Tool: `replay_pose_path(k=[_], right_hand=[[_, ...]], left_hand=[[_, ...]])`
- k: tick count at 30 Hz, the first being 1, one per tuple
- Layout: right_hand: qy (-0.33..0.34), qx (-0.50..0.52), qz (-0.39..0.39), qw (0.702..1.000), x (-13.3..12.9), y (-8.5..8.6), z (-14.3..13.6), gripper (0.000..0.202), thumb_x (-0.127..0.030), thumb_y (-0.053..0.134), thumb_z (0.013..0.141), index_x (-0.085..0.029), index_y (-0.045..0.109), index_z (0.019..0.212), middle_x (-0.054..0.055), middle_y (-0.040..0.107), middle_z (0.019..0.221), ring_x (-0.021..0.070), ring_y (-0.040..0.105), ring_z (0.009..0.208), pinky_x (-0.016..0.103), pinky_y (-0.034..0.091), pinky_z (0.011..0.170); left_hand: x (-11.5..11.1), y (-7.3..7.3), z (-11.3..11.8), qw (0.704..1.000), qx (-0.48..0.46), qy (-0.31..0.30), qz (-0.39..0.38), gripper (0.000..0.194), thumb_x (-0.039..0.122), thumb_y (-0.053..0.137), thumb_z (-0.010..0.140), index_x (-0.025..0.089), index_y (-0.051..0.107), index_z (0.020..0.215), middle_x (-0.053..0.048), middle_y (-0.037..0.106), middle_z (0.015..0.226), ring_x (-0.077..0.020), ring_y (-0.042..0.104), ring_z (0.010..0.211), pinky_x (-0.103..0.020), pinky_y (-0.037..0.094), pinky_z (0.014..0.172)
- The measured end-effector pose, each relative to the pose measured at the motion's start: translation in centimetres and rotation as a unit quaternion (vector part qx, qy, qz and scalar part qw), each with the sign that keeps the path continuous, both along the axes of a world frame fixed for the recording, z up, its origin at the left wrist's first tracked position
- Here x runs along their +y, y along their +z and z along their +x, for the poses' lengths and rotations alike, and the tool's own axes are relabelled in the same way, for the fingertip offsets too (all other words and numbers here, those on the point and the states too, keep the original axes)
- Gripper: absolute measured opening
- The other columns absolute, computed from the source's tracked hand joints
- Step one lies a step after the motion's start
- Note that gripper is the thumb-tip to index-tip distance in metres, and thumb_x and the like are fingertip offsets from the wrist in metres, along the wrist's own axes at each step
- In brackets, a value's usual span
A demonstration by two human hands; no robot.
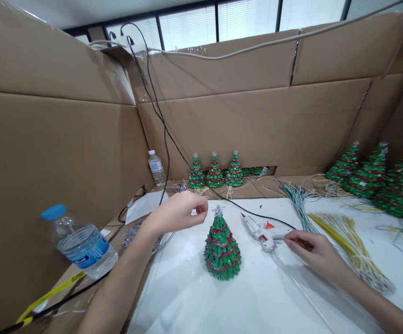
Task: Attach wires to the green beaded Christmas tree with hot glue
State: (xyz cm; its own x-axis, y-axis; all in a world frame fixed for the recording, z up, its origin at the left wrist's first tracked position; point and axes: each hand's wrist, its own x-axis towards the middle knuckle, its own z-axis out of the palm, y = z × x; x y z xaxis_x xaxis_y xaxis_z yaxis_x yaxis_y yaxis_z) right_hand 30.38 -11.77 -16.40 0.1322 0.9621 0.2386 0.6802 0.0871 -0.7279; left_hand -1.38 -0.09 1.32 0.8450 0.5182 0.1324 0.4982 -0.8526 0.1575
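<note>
A small green Christmas tree [223, 250] with red garlands and a silvery star on top stands upright on the white tabletop [180, 297]. My left hand [182, 211] is raised just left of the star, thumb and fingers curled into a pinch. Whatever lies between those fingertips, if anything, is too small to make out. To the tree's right lies a white hot glue gun [262, 234], its nozzle pointing away to the upper left and a clear glue stick [305, 297] trailing from its back. The fingers of my right hand [312, 250] close on the end of its handle.
Three similar trees [214, 171] line the back; more trees [368, 171] crowd the right. Yellow wire bundles [357, 246] and green-white wires [298, 204] lie right. A water bottle [86, 246] stands left. A black cable [173, 139] crosses behind the tree. Cardboard walls [239, 120] enclose the table.
</note>
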Motion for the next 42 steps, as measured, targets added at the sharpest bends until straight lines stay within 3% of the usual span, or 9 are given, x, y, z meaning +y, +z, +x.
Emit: replay_pose_path(k=[4,10,22,27,35,42], right_hand=[[-0.002,-0.005,-0.003,1.000,0.1,0.0,0.0,0.036,-0.049,0.049,0.086,-0.020,0.069,0.083,0.001,0.059,0.063,0.0149,0.049,0.058,0.026,0.036,0.055],[0.000,-0.015,-0.002,1.000,0.0,-0.2,0.1,0.035,-0.048,0.049,0.086,-0.019,0.070,0.084,0.001,0.062,0.067,0.0149,0.052,0.060,0.026,0.039,0.056],[0.005,-0.035,0.005,0.999,0.0,0.1,0.0,0.035,-0.046,0.049,0.086,-0.019,0.071,0.084,0.003,0.066,0.067,0.0160,0.054,0.058,0.027,0.042,0.053],[0.004,-0.040,0.007,0.999,-0.1,0.2,0.0,0.033,-0.045,0.050,0.086,-0.019,0.071,0.084,0.002,0.066,0.067,0.0153,0.054,0.058,0.026,0.041,0.054],[0.004,-0.052,0.004,0.999,-0.1,0.2,0.1,0.034,-0.045,0.049,0.086,-0.020,0.072,0.084,0.003,0.069,0.071,0.0163,0.057,0.060,0.027,0.042,0.055],[0.013,-0.057,-0.001,0.998,-0.2,0.2,-0.1,0.033,-0.044,0.049,0.087,-0.020,0.072,0.087,0.004,0.070,0.074,0.0172,0.059,0.063,0.027,0.044,0.056]], left_hand=[[0.0,0.1,-0.1,1.000,-0.004,0.017,0.015,0.014,0.016,0.050,0.080,0.015,0.062,0.074,-0.001,0.066,0.073,-0.0121,0.057,0.065,-0.022,0.037,0.059],[-0.5,0.0,0.4,1.000,0.003,-0.029,-0.006,0.014,0.023,0.055,0.081,0.016,0.067,0.080,-0.002,0.071,0.080,-0.0134,0.063,0.073,-0.021,0.043,0.066],[-0.2,-0.3,0.8,0.998,0.003,-0.064,-0.003,0.013,0.012,0.051,0.077,0.016,0.058,0.067,0.001,0.064,0.067,-0.0092,0.056,0.061,-0.018,0.039,0.059],[0.0,-0.2,0.5,0.999,0.016,-0.036,0.021,0.013,0.012,0.050,0.078,0.016,0.059,0.069,0.002,0.065,0.069,-0.0090,0.056,0.063,-0.018,0.037,0.060],[0.7,0.0,-0.4,0.988,0.033,0.091,0.121,0.019,0.019,0.045,0.083,0.017,0.057,0.069,-0.003,0.064,0.068,-0.0151,0.057,0.064,-0.024,0.029,0.055],[0.7,0.4,-0.9,0.980,0.045,0.116,0.157,0.019,0.020,0.045,0.086,0.017,0.057,0.071,-0.003,0.065,0.071,-0.0152,0.058,0.064,-0.024,0.030,0.054]])
